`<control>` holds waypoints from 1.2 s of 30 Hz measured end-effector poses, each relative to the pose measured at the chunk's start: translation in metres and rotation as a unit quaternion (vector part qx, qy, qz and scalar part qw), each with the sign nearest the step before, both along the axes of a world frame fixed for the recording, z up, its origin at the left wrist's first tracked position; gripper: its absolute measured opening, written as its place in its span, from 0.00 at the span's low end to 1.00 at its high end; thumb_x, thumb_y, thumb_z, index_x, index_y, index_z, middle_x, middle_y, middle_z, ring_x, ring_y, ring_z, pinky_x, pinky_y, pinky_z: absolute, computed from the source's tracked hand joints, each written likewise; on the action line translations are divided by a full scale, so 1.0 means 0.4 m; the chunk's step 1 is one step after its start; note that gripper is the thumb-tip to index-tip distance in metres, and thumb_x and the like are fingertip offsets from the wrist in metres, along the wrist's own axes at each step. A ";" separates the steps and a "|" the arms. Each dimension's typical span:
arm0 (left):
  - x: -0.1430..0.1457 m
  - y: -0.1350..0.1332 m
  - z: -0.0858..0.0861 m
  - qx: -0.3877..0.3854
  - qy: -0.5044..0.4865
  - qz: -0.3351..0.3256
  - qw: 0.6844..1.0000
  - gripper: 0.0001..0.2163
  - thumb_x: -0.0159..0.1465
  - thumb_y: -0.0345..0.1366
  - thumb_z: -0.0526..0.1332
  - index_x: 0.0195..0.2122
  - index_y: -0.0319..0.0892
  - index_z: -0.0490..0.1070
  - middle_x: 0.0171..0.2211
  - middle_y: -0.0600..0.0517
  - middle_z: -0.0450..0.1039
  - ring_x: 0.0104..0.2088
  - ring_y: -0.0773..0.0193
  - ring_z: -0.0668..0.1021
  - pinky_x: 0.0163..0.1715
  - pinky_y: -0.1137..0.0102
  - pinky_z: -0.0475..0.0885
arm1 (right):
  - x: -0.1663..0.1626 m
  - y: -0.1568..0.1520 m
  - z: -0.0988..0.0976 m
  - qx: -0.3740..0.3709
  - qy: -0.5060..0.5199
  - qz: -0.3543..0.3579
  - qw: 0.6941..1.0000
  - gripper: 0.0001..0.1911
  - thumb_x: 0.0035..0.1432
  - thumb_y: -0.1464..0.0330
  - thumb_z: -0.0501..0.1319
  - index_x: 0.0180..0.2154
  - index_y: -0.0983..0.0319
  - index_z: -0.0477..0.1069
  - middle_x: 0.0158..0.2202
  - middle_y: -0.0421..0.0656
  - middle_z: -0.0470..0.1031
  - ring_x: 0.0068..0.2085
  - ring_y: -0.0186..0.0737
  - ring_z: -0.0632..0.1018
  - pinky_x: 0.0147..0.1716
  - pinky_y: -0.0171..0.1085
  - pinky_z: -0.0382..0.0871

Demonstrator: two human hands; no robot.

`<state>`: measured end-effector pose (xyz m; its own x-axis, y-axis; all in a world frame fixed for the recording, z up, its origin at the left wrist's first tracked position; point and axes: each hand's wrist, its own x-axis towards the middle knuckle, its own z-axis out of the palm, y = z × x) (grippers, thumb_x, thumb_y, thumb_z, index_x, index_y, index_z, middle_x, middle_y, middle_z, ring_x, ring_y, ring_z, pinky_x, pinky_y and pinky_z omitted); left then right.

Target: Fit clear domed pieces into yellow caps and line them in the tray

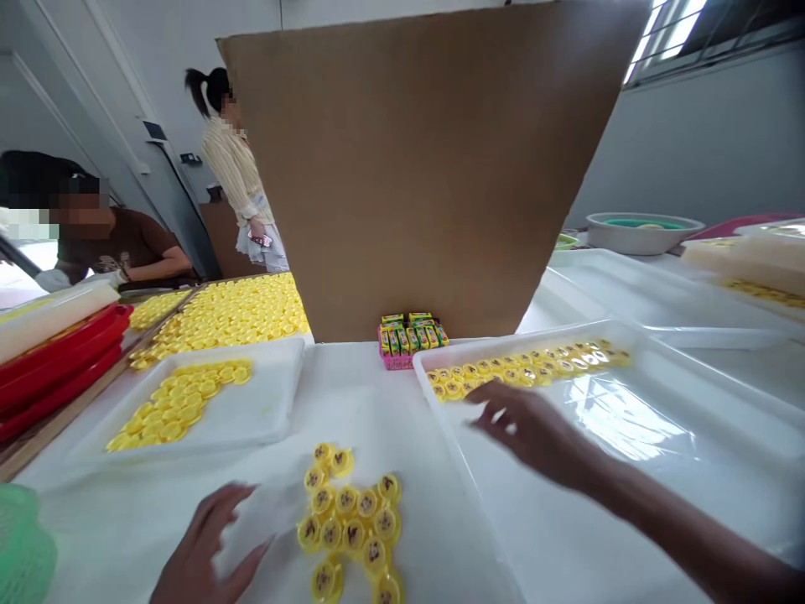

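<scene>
My left hand (207,545) is low in the view, its thumb and fingers apart and holding nothing. Just to its right, a loose cluster of small round yellow cups (353,534) with dark printed centres lies on the white table. Over the left part of a large white tray (462,457) hangs my right hand (516,419). Its fingers are bent, with a gap between the thumb and forefinger, and no object shows in them. Close to those fingertips, rows of the same yellow printed cups (469,370) line the tray's far side.
A shallow white tray (264,411) holds plain yellow pieces (182,403) at left. A pink basket (397,362) of small green-yellow boxes stands before a tall cardboard panel (415,168). Red trays (63,361) and a green basket (25,537) sit leftward. Two people are beyond.
</scene>
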<state>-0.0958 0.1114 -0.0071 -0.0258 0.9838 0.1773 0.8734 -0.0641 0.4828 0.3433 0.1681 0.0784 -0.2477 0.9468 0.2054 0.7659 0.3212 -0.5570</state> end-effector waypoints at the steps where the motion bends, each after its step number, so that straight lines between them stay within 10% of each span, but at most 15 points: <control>1: 0.011 0.035 0.019 -0.009 0.033 -0.089 0.995 0.24 0.54 0.45 0.61 0.53 0.50 0.62 0.55 0.50 0.62 0.50 0.54 0.70 0.46 0.64 0.72 | -0.070 -0.039 0.006 -0.021 -0.012 0.072 0.997 0.13 0.56 0.66 0.59 0.44 0.59 0.69 0.41 0.44 0.73 0.35 0.37 0.76 0.34 0.35 0.71; 6: 0.097 0.187 0.112 -0.136 0.132 -0.302 0.934 0.35 0.50 0.28 0.58 0.61 0.49 0.51 0.63 0.51 0.47 0.62 0.52 0.51 0.60 0.56 0.53 | -0.267 -0.106 -0.022 -0.039 -0.079 0.203 0.975 0.19 0.49 0.75 0.63 0.45 0.59 0.69 0.47 0.47 0.70 0.47 0.43 0.72 0.46 0.38 0.67; 16: 0.128 0.254 0.100 -0.164 0.088 -0.375 0.908 0.32 0.46 0.32 0.61 0.55 0.43 0.60 0.56 0.46 0.61 0.57 0.51 0.62 0.58 0.60 0.56 | -0.429 0.092 -0.118 -0.051 -0.121 0.176 0.976 0.22 0.45 0.71 0.66 0.45 0.61 0.69 0.46 0.46 0.72 0.44 0.43 0.74 0.45 0.37 0.67; 22: 0.160 0.263 0.052 -0.128 0.036 -0.321 0.938 0.17 0.47 0.34 0.61 0.41 0.45 0.68 0.39 0.52 0.71 0.41 0.56 0.71 0.39 0.68 0.67 | -0.468 0.117 -0.171 -0.059 -0.153 0.169 0.972 0.16 0.47 0.75 0.58 0.41 0.61 0.69 0.40 0.44 0.74 0.41 0.42 0.75 0.41 0.36 0.67; 29: 0.174 0.295 0.007 -0.118 0.027 -0.266 0.956 0.24 0.44 0.43 0.68 0.43 0.44 0.68 0.41 0.49 0.69 0.43 0.54 0.69 0.42 0.66 0.64 | -0.449 0.125 -0.173 -0.051 -0.169 0.155 0.972 0.24 0.44 0.76 0.57 0.47 0.61 0.64 0.44 0.45 0.71 0.44 0.43 0.73 0.42 0.37 0.66; 36: 0.141 0.283 0.008 -0.128 0.067 -0.243 0.959 0.24 0.50 0.29 0.58 0.51 0.45 0.63 0.45 0.49 0.70 0.45 0.56 0.69 0.44 0.66 0.63 | -0.491 0.134 -0.164 -0.040 -0.175 0.177 0.968 0.27 0.41 0.73 0.60 0.48 0.61 0.64 0.45 0.46 0.70 0.43 0.45 0.73 0.40 0.38 0.67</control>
